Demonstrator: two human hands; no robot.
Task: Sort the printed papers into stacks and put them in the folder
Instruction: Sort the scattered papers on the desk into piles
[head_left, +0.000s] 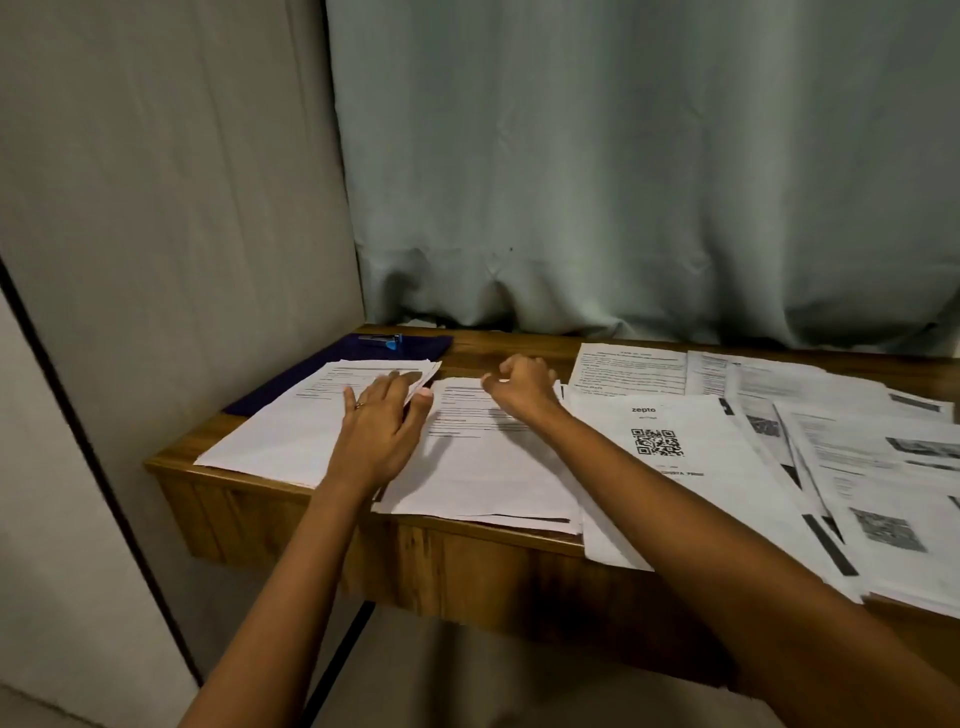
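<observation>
Our left hand (379, 431) lies on the left pile (291, 431). Its fingers (400, 378) stretch over the pile's far right corner and the thumb is tucked beneath that edge, so the top sheets look pinched. Our right hand (519, 387) hovers over the middle pile (483, 467), its fingers curled in with nothing between them. Just past the left fingertips lies the dark folder (426, 345), half buried under the left pile, with a small blue object (387, 340) on it. Outward of the right hand's knuckles, loose sheets (831, 415) overlap unsorted.

We judge the sorting well short of done. If we lift the pinched corner fast, the sheets beneath may drag onto the middle pile, just beside the thumb, and mix the two. Back behind our wrists, the middle pile reaches the near edge of the desk (467, 551) and the sheet with the square code (657, 441) hangs over it; a brushing forearm could tip them off. And the folder cannot open while the pile weighs on it.
</observation>
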